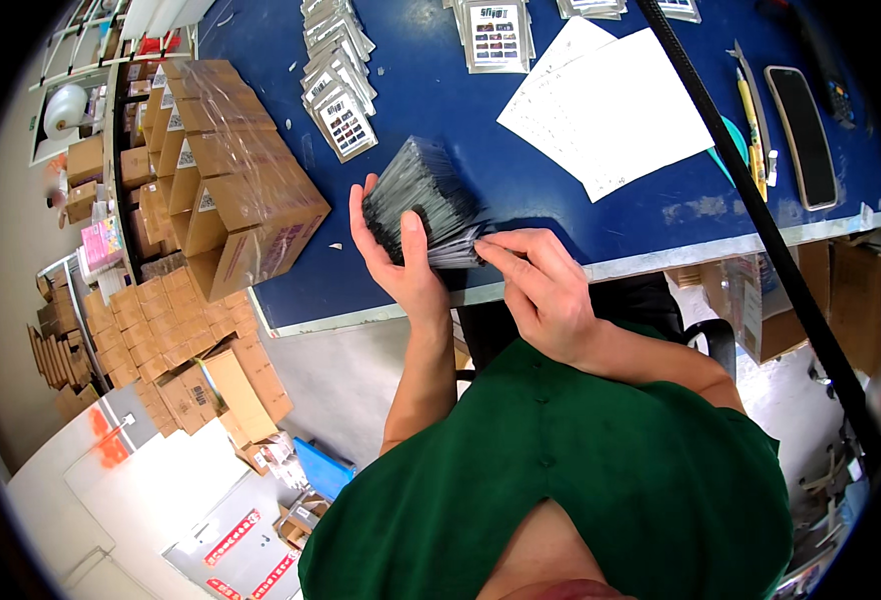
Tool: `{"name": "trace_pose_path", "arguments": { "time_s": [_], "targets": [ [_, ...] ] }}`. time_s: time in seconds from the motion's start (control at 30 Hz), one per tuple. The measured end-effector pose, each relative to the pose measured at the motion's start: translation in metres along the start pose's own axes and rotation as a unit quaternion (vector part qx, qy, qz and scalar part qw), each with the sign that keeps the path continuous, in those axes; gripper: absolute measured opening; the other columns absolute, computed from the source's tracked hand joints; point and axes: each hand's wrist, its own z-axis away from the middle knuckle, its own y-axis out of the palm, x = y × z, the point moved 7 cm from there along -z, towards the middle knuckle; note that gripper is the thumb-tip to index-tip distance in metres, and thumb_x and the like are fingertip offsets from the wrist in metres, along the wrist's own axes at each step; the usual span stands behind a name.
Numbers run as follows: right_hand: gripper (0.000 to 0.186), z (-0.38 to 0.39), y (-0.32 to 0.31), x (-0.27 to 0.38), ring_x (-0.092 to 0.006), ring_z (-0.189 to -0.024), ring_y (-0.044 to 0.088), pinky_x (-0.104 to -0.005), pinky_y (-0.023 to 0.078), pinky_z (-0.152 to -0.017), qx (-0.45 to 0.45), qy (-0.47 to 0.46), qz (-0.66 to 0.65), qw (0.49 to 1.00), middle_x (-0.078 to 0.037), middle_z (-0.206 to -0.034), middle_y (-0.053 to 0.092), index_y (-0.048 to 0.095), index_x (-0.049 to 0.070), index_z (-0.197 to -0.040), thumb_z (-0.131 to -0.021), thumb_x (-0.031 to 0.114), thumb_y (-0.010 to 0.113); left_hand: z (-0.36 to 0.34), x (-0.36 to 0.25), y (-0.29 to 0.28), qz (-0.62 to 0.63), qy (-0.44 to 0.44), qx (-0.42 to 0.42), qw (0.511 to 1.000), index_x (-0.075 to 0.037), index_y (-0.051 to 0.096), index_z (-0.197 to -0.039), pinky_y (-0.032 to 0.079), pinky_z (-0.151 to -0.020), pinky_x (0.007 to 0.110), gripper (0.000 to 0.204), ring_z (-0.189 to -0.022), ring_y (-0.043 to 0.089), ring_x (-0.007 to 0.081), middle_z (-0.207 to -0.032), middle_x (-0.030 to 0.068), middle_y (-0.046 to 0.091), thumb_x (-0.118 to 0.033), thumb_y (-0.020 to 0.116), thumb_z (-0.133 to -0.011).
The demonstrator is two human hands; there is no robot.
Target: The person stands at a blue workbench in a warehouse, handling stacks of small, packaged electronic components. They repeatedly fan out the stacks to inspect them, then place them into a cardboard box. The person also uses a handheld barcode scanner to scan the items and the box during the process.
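A thick stack of thin, dark sheets with shiny clear edges (pixel 423 190) rests in my left hand (pixel 416 275), above the table's near edge. My left thumb lies across the front of the stack, and the fingers wrap round its left side. At the stack's lower right corner the sheets fan apart slightly. There my right hand (pixel 551 290) pinches the corner between thumb and forefinger. Whether it has one sheet or several cannot be made out. Beyond the stack, an overlapping row of flat printed card packs (pixel 346 122) runs away across the blue table (pixel 421 90).
More printed packs (pixel 498 38) lie at the far edge. White paper sheets (pixel 626 110) are right of centre. A black bar (pixel 761 210) slants across the right side, with a yellow pen (pixel 757 160) and a phone (pixel 804 135) beyond. Open cardboard boxes (pixel 246 225) stand at the left.
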Motion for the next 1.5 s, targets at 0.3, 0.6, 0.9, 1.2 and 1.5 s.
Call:
{"name": "trace_pose_path", "arguments": {
  "time_s": [0.3, 0.6, 0.9, 1.2, 1.5],
  "targets": [
    [0.044, 0.000, -0.006, 0.001, -0.0339, -0.096, 0.067, -0.0401, 0.054, -0.083, -0.007, -0.014, 0.003, 1.000, -0.017, -0.108, 0.068, 0.067, -0.007, -0.120, -0.077, -0.015, 0.061, -0.001, 0.001, 0.002, 0.010, -0.006, -0.006, 1.000, 0.002, 0.036, -0.152, 0.047, -0.108, 0.039, 0.054, -0.128, 0.054, 0.0254, -0.149, 0.0180, 0.049, -0.009, 0.054, -0.102],
    [0.046, -0.004, -0.005, -0.003, -0.0311, -0.091, 0.064, -0.0387, 0.051, -0.080, 0.022, 0.024, -0.018, 0.999, -0.014, -0.098, 0.066, 0.064, -0.008, -0.125, -0.080, -0.014, 0.058, 0.002, 0.002, 0.002, 0.043, -0.041, -0.002, 0.998, 0.000, 0.033, -0.154, 0.043, -0.110, 0.038, 0.057, -0.132, 0.050, 0.0248, -0.155, 0.0176, 0.042, -0.008, 0.055, -0.101],
    [0.030, -0.007, -0.011, -0.004, -0.0363, -0.109, 0.064, -0.0411, 0.053, -0.090, -0.007, 0.057, -0.072, 0.996, -0.019, -0.121, 0.065, 0.068, -0.005, -0.105, -0.077, -0.012, 0.062, 0.002, 0.000, 0.002, 0.053, -0.049, 0.008, 0.997, 0.000, 0.032, -0.154, 0.043, -0.110, 0.040, 0.057, -0.133, 0.050, 0.0255, -0.155, 0.0181, 0.042, -0.010, 0.052, -0.102],
    [0.023, -0.006, -0.006, -0.005, -0.0316, -0.129, 0.058, -0.0408, 0.050, -0.100, 0.050, 0.020, -0.022, 0.998, -0.018, -0.133, 0.062, 0.067, -0.002, -0.100, -0.077, -0.007, 0.067, 0.001, 0.001, 0.003, 0.056, -0.055, 0.017, 0.997, 0.000, 0.029, -0.156, 0.044, -0.110, 0.040, 0.055, -0.134, 0.050, 0.0268, -0.156, 0.0190, 0.040, -0.008, 0.046, -0.104],
    [0.032, -0.005, -0.006, -0.008, -0.0338, -0.114, 0.065, -0.0406, 0.053, -0.090, 0.027, 0.019, -0.038, 0.999, -0.017, -0.123, 0.067, 0.067, -0.004, -0.110, -0.079, -0.010, 0.061, 0.000, 0.000, 0.004, 0.066, -0.051, 0.024, 0.996, 0.001, 0.029, -0.156, 0.043, -0.111, 0.041, 0.060, -0.134, 0.049, 0.0273, -0.156, 0.0193, 0.040, -0.008, 0.051, -0.101]
  ]
}}
